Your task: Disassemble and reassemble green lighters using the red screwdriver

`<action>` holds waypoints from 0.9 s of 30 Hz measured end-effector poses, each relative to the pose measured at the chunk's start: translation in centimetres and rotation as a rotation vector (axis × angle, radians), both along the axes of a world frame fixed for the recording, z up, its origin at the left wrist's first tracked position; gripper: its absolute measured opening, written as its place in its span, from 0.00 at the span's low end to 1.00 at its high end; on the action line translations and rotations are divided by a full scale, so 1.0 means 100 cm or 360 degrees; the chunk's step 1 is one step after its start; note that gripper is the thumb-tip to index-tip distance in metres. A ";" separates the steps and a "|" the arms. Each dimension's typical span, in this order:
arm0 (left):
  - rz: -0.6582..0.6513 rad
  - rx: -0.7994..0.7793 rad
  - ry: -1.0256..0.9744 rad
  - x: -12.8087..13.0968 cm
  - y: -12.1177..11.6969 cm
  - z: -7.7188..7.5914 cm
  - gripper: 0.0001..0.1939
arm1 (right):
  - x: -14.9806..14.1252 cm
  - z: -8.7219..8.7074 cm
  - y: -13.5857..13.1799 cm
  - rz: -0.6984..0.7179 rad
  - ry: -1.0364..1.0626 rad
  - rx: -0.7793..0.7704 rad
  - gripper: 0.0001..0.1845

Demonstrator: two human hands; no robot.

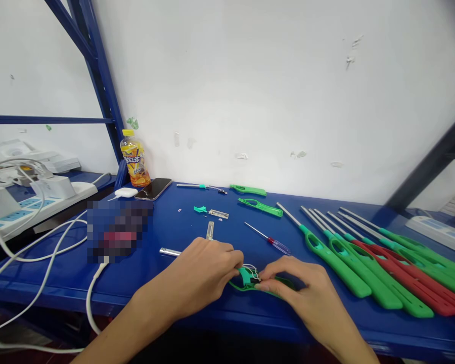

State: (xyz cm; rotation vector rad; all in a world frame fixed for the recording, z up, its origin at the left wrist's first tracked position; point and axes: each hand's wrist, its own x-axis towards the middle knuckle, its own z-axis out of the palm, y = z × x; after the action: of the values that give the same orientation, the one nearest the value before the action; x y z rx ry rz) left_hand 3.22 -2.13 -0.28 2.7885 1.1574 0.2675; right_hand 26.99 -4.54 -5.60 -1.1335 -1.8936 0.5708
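Observation:
A green gas-lighter shell half (236, 286) lies near the table's front edge between my hands, with a teal trigger (244, 276) and thin white wires (252, 270) in it. My left hand (208, 263) curls over its left end, fingers closed on it and partly hidden. The lighter's metal tube (170, 252) sticks out left from under that hand. My right hand (303, 278) pinches at a small black part beside the wires; the fingertips cover most of it. Just beyond my left hand lies a clear part (210, 230).
A screwdriver (275, 243) lies beyond my right hand. Several long lighters (337, 263) fan out at right. Green shell halves (260, 207), a loose teal trigger (200, 209) and a wired metal tube (189, 186) lie farther back. A bottle (134, 159), phone (154, 189) and white cables (55, 253) occupy the left.

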 end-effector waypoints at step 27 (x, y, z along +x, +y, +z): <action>-0.0061 0.0207 0.0035 -0.001 0.007 -0.016 0.16 | -0.002 -0.003 0.001 0.0048 -0.0123 0.0030 0.05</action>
State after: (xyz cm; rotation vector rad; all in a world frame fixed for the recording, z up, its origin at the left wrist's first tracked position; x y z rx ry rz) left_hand 3.08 -1.40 -1.87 2.9294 1.1292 0.3201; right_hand 26.84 -4.48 -5.91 -1.1313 -1.9812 0.5314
